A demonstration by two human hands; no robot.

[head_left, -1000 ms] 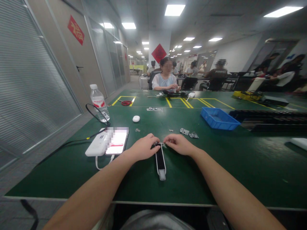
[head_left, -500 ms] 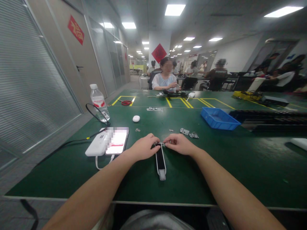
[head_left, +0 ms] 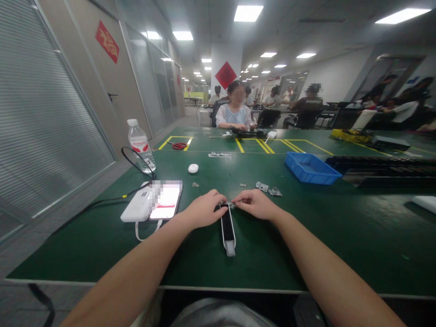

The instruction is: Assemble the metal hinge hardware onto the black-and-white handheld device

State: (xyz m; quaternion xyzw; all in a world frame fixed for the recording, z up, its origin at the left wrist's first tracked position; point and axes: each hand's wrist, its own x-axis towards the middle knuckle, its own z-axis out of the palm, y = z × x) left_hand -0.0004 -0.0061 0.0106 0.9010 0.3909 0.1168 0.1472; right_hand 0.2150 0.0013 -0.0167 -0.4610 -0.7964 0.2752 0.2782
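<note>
While both forearms converge mid-frame, left hand point(head_left: 203, 211) and right hand point(head_left: 256, 204) pinch the black strip point(head_left: 227, 229) at its upper end; it runs vertically down-frame.

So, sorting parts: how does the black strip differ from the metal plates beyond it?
The black strip is long and dark; the metal plates are short and grey. The left hand and right hand touch the strip; the plates lie untouched. Both rest on the table.
</note>
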